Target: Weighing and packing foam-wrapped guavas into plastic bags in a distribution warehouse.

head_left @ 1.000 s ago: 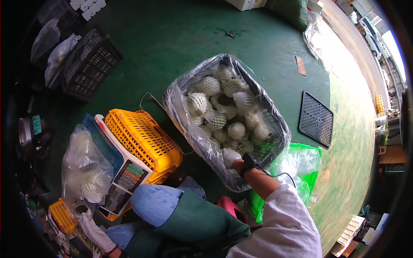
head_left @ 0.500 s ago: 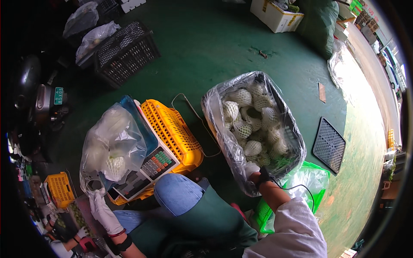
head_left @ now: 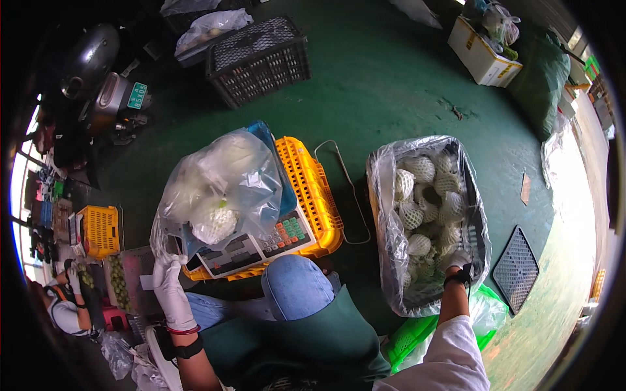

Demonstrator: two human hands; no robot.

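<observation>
At the left, my gloved left hand [head_left: 173, 293] is closed on the gathered edge of a clear plastic bag [head_left: 251, 176]. The bag bulges with several pale round fruits [head_left: 215, 218] in white foam nets. It rests on a digital scale [head_left: 287, 234] with a keypad, which sits on an upturned yellow crate [head_left: 319, 189]. My gloved right hand [head_left: 456, 262] reaches into the lower right of a crate lined with clear plastic [head_left: 385, 241]. Beside that hand lie foam-netted fruits [head_left: 420, 169]; its fingers are mostly hidden.
A green crate [head_left: 407, 342] holding plastic stands under the lined crate's near end. Black crate [head_left: 261, 62], white foam box [head_left: 482, 55] and green sack [head_left: 538, 85] stand farther off. A black mesh panel [head_left: 516, 268] lies right. Another person [head_left: 65, 306] works far left.
The view has swung left, so the scene sits farther right. My right hand has moved deeper among the netted fruits. My left hand still grips the bag's edge.
</observation>
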